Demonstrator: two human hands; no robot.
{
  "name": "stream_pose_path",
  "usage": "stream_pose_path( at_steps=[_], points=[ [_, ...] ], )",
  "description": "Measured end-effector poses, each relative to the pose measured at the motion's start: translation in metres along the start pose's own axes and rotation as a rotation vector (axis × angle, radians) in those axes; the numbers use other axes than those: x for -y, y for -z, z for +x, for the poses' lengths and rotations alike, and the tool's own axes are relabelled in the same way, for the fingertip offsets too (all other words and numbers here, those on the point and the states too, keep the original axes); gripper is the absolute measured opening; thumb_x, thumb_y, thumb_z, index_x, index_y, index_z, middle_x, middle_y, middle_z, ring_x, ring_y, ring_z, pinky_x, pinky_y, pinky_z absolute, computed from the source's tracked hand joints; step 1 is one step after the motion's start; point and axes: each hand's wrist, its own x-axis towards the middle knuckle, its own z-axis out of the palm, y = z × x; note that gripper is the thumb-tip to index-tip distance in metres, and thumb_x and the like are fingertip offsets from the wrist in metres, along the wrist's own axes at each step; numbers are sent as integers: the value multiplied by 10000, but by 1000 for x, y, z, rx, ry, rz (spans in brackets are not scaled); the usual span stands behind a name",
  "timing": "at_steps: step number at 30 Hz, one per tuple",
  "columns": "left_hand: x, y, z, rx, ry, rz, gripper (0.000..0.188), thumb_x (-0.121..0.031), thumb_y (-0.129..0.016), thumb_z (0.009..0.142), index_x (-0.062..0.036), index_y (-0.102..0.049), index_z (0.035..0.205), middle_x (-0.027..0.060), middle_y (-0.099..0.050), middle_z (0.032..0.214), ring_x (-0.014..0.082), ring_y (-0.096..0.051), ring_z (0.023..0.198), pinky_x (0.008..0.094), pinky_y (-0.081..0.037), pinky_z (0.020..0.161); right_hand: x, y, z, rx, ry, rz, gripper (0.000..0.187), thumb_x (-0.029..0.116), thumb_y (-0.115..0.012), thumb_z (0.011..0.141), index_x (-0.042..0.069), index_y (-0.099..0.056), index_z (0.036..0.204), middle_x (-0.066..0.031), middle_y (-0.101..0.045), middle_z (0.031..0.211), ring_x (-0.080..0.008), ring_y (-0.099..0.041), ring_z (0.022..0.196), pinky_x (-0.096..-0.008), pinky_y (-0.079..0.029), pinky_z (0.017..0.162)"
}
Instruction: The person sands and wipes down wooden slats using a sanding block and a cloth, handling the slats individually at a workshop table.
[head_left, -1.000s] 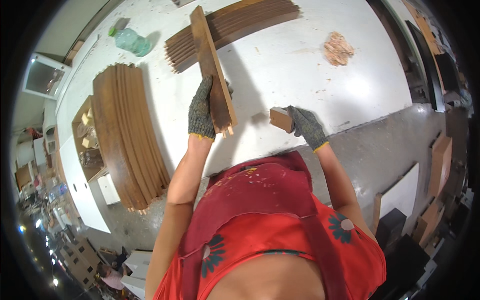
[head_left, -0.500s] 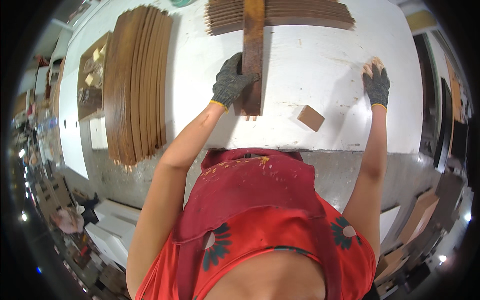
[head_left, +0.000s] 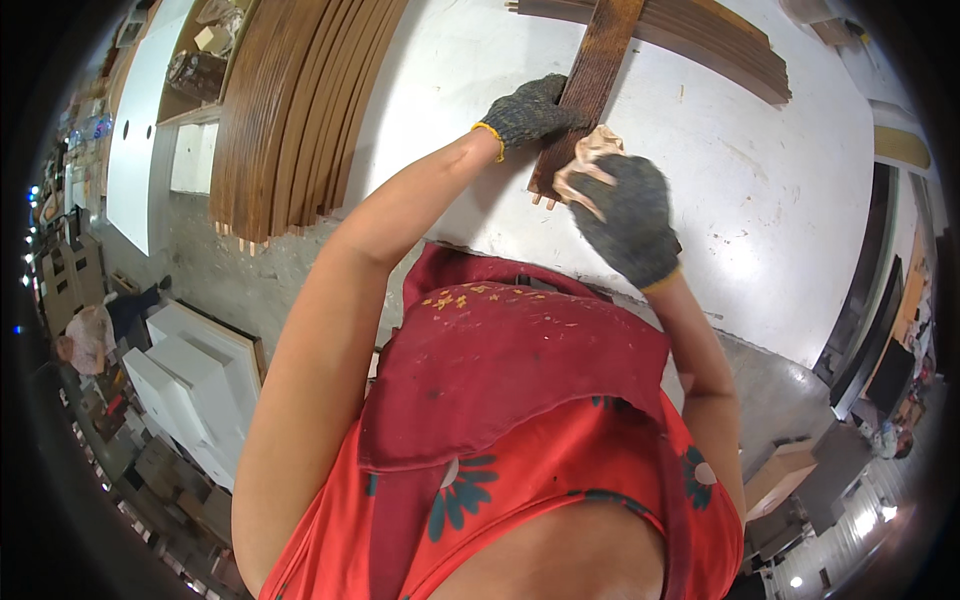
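Observation:
A dark brown wooden slat (head_left: 598, 75) with small pegs at its near end lies across other brown slats (head_left: 715, 45) at the back of the white table. My left hand (head_left: 530, 112), in a dark grey knit glove, is closed around the slat's left edge. My right hand (head_left: 628, 218), gloved alike, holds a crumpled tan cloth (head_left: 594, 165) against or just beside the slat's right edge, close to the pegged end. Whether the cloth touches the wood is hard to tell.
A tall stack of brown pegged slats (head_left: 290, 110) stands at the left of the white table (head_left: 780, 230). Beside it is an open box (head_left: 212, 85) with wrapped pieces and light blocks. White panels (head_left: 195, 385) lean low at the left.
My right hand has come from the far right of the table to the slat with the cloth. The brown block is now mostly hidden by that hand. The view has turned.

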Motion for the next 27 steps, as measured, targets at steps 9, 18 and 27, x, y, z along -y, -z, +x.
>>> stream_pose_path(
  at_steps=[9, 18, 27],
  points=[
    [-10, -7, -5, -96, 4, 112, 683, -518, -625, 816, -52, -516, 1303, 177, -594, 1238, 312, -572, 1138, 394, -430, 984, 42, -76, -1, 68, -124, -142, 110, 197, -627, 776, 106, -589, 826, -100, -547, 765, -291, -561, 745, -441, -429, 628],
    [3, -14, 0, -141, -40, 48, 663, -529, -597, 829, -75, -519, 1305, 169, -581, 1269, 324, -561, 1162, 411, -426, 999, 33, -43, 2, 49, -88, -28, 92, 197, -640, 697, 170, -642, 786, -61, -552, 790, -293, -546, 910, -430, -452, 713],
    [3, -14, -2, -127, -31, 77, 670, -536, -605, 830, -77, -512, 1309, 161, -585, 1263, 308, -568, 1158, 415, -428, 1000, 48, -63, 2, 78, -80, -240, 143, 209, -663, 679, 135, -640, 800, -47, -605, 750, -258, -599, 766, -448, -431, 607]
  ],
)
